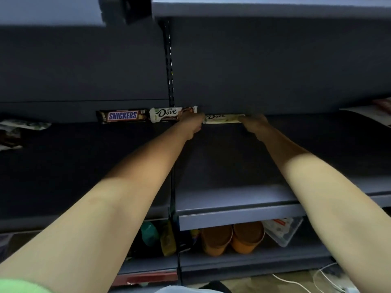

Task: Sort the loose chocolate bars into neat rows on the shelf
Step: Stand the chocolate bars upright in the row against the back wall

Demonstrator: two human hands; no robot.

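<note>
Far left of the post [170,66], loose wrappers [19,132] lie in a heap on the shelf [222,195]. Nearer the post, still on its left, a Snickers [122,115] stands on its long edge against the back wall. A brown Dove [167,113] stands end to end with it, at the post's foot. Just right of the post, the left hand [191,123] overlaps the brown Dove's right end, its fingers curled round the left end of a pale Dove [222,118], which lies along the back wall. The right hand [255,123] meets that bar's right end. It is dark and blurred, so I cannot tell how far its fingers close. Far right of the post lie more packets [380,106]. Below, right of the post, two orange tubs [232,237] stand side by side, with a clear box [283,229] beside them.
</note>
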